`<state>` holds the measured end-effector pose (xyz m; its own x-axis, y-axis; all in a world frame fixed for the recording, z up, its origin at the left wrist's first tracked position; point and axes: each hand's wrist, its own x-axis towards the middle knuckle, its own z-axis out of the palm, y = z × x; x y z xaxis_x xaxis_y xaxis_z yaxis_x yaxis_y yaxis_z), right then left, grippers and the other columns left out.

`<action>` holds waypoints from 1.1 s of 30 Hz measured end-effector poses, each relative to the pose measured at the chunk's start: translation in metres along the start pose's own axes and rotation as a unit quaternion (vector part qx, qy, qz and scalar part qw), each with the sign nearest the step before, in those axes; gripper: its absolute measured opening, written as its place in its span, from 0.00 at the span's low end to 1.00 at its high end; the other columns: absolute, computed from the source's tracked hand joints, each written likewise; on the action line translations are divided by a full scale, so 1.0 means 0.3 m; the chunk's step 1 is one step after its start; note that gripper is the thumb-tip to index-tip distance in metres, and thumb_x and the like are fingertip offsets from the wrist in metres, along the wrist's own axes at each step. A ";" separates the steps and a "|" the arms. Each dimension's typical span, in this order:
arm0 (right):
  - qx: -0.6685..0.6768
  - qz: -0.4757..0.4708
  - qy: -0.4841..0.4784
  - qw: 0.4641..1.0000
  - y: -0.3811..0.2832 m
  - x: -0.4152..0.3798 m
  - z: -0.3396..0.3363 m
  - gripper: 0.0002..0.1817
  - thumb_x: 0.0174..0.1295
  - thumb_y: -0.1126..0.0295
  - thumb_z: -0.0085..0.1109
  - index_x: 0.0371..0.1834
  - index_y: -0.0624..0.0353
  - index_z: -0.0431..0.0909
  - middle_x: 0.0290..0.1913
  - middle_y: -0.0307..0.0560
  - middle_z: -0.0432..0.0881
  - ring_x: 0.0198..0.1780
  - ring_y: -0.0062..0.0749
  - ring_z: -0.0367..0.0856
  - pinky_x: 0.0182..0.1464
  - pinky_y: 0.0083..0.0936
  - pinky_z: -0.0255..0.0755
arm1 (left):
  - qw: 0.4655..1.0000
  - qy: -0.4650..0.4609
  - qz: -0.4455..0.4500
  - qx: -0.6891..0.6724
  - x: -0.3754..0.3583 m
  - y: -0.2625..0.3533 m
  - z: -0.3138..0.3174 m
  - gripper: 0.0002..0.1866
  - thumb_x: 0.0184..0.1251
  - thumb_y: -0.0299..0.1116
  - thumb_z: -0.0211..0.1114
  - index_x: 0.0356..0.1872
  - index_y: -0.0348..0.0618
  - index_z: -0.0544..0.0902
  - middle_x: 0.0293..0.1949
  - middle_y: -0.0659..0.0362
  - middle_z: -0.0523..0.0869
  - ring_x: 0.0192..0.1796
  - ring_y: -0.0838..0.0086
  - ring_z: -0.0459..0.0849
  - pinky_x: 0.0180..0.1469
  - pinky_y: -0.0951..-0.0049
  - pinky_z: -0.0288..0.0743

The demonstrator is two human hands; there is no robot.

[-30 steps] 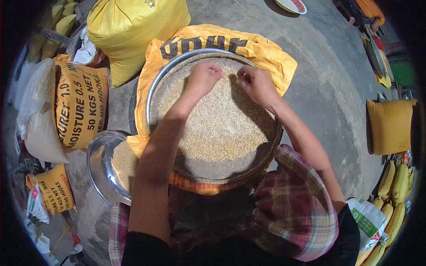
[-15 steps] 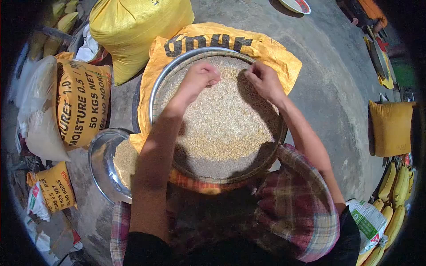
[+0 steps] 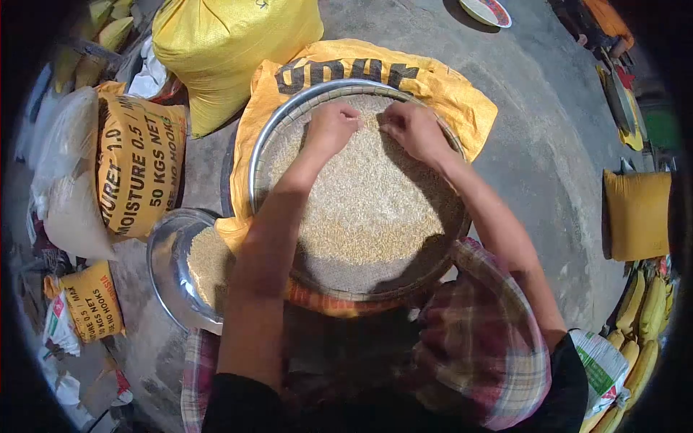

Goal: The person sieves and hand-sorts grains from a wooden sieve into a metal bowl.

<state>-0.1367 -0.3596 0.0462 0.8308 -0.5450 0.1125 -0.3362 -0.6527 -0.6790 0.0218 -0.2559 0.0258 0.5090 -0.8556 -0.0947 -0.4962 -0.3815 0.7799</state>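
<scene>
A round woven tray [image 3: 346, 294] holds a spread layer of pale grain [image 3: 368, 187] and rests over a metal basin [image 3: 261, 144]. Over the tray's upper left part is my left hand [image 3: 334, 128], its fingers curled together at the grain. My right hand [image 3: 413, 130] is just to the right, fingers bent down and pinched at the grain. A small gap separates the two hands. Whatever the fingertips hold is too small to make out. An orange printed sack [image 3: 455, 108] lies beneath the basin.
At the lower left stands a metal bowl [image 3: 162, 267] with grain. Beyond it are a printed orange sack [image 3: 144, 166] and a full yellow sack [image 3: 231, 50]. A patterned dish [image 3: 485, 10] lies at the top; a yellow container [image 3: 637, 215] is at the right.
My right hand has moved left and slightly down, closer to my left hand. My left hand stays over the upper left grain. The whole view has shifted slightly.
</scene>
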 end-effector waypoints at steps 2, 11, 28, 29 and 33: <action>-0.060 -0.019 0.023 0.998 0.007 0.004 0.035 0.08 0.53 0.71 0.57 0.31 0.65 0.75 0.31 0.56 0.78 0.35 0.47 0.78 0.39 0.34 0.70 | 1.000 -0.012 0.014 -0.001 0.007 -0.013 0.013 0.09 0.49 0.31 0.68 0.30 0.38 0.83 0.24 0.58 0.82 0.25 0.80 0.76 0.30 0.79 0.70; 0.206 0.110 0.003 0.972 0.041 0.003 0.010 0.04 0.53 0.74 0.55 0.27 0.63 0.73 0.26 0.45 0.76 0.29 0.29 0.76 0.34 0.26 0.70 | 0.898 -0.125 -0.131 -0.400 -0.028 -0.028 -0.098 0.06 0.54 0.28 0.62 0.30 0.35 0.79 0.29 0.55 0.82 0.32 0.74 0.81 0.35 0.75 0.76; 0.005 -0.011 -0.014 1.000 0.013 0.074 0.063 0.06 0.49 0.73 0.59 0.31 0.62 0.78 0.30 0.52 0.80 0.33 0.43 0.78 0.38 0.32 0.70 | 0.999 -0.034 -0.017 0.024 0.032 -0.019 -0.011 0.11 0.48 0.33 0.70 0.30 0.38 0.81 0.24 0.60 0.82 0.27 0.76 0.78 0.32 0.76 0.72; 0.023 -0.011 -0.004 1.000 0.017 0.063 0.052 0.06 0.52 0.73 0.59 0.32 0.62 0.78 0.28 0.47 0.80 0.31 0.37 0.78 0.36 0.29 0.70 | 0.999 -0.031 -0.026 0.025 0.027 -0.013 -0.018 0.11 0.48 0.34 0.70 0.29 0.39 0.82 0.23 0.59 0.82 0.27 0.76 0.79 0.32 0.74 0.73; 0.229 0.148 -0.064 0.960 0.008 0.052 -0.008 0.07 0.59 0.69 0.57 0.31 0.61 0.77 0.28 0.35 0.78 0.30 0.19 0.75 0.33 0.20 0.69 | 0.995 -0.064 -0.036 -0.073 0.004 -0.016 -0.101 0.11 0.50 0.35 0.69 0.24 0.39 0.79 0.21 0.61 0.79 0.24 0.78 0.76 0.27 0.76 0.70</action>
<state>-0.1258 -0.3709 0.0481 0.7862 -0.5829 -0.2052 -0.3609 -0.1634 -0.9182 0.0461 -0.2444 0.0405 0.4402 -0.8694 -0.2244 -0.3492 -0.3960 0.8493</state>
